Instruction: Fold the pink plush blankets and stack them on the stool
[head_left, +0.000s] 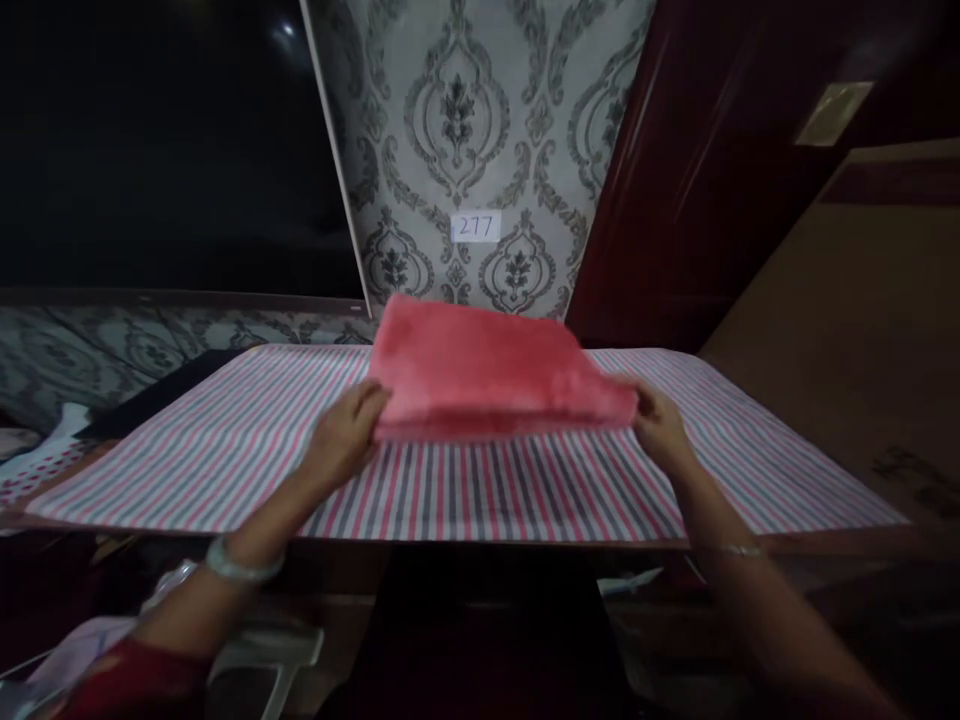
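A plush coral-red cloth (480, 365), like a towel, is stretched between both hands above the table, slightly blurred by motion. My left hand (346, 432) pinches its near left edge, thumb and fingers closed on it. At the lower right corner, my right hand (661, 420) grips the cloth too, pulling that corner out to a point. Beneath it lies a striped tablecloth (480, 490) in pink, grey and white, covering the table. The underside of the red cloth is hidden.
A large dark television screen (165, 150) stands at the back left. Behind the table, a paper marked 277 (475, 226) is on the patterned wall (457, 110). A dark red glossy panel (675, 180) rises at the right. A white plastic chair or stool (270, 650) sits below the near edge.
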